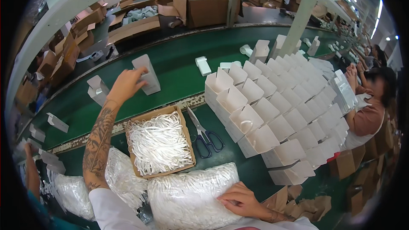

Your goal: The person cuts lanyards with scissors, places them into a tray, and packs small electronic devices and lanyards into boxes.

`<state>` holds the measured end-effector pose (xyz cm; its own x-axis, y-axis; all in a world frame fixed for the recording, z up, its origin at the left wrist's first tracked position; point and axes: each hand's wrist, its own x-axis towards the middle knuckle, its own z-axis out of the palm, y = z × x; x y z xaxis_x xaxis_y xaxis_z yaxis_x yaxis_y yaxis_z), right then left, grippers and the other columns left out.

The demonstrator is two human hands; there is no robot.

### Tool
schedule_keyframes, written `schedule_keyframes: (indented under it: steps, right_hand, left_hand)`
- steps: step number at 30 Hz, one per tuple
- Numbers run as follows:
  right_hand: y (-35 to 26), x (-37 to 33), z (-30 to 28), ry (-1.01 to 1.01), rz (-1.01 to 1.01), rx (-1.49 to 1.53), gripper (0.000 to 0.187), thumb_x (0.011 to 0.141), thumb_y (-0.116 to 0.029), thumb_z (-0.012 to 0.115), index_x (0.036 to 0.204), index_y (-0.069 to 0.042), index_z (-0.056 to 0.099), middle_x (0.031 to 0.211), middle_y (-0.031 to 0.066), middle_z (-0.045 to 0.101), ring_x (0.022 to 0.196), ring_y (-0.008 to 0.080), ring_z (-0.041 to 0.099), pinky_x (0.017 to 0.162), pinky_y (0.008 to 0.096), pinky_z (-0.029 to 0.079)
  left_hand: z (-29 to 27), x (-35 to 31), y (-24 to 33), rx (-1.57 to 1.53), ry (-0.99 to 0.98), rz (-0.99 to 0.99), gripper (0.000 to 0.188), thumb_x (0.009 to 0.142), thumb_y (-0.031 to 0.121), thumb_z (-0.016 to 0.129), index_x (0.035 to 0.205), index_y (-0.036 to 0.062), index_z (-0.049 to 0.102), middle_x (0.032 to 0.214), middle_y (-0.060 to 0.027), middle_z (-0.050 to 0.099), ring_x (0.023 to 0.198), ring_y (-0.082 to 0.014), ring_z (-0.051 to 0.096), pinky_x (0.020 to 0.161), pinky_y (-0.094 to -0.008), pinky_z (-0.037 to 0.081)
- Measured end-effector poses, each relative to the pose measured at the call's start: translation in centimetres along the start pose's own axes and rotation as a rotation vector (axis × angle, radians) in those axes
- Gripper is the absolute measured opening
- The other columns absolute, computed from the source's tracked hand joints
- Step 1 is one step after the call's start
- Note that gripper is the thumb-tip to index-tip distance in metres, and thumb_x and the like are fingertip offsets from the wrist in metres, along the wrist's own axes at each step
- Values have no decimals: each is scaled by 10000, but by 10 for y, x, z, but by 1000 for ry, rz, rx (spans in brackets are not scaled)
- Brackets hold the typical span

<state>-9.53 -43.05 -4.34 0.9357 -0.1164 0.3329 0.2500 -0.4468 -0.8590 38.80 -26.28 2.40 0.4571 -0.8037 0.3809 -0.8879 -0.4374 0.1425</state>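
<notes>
My left hand (129, 82) reaches over the green conveyor belt, fingers apart and bent, at the side of an upright white carton (150, 76) with a raised flap. The fingertips overlap the carton; whether they touch it I cannot tell. My right hand (242, 201) lies loosely, fingers outstretched, on a clear plastic bag (191, 196) packed with white cords. Between the arms, a shallow cardboard tray (192, 155) holds a heap of white cord loops (159, 143). Scissors (204, 134) with dark blue handles lie beside the tray.
Rows of open white cartons (272, 106) crowd the right side. White handheld devices (203, 66) and another carton (98, 89) sit on the belt (179, 70). A large cardboard box (200, 10) stands beyond. A co-worker (368, 106) is at right; another person's arm (32, 172) shows at left.
</notes>
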Motion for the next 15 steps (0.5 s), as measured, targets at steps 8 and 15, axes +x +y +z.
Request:
schedule_keyframes:
  steps: [8,15]
  right_hand:
    - [-1,-1,1,12,-13,19,218,804,-14,809,1017,-53,782,883,34,716,748,166,619,723,306,412]
    - [-3,2,0,-15,21,25,214,797,-3,803,1004,-53,782,850,39,706,732,173,612,721,319,412]
  left_hand:
    - [-31,-23,13,-63,71,-159,318,934,175,694,1233,130,595,1055,-106,699,841,-313,695,731,-420,538]
    - [-8,-37,-12,42,114,67,165,926,74,672,1089,68,643,983,-94,666,745,-303,646,699,-393,518]
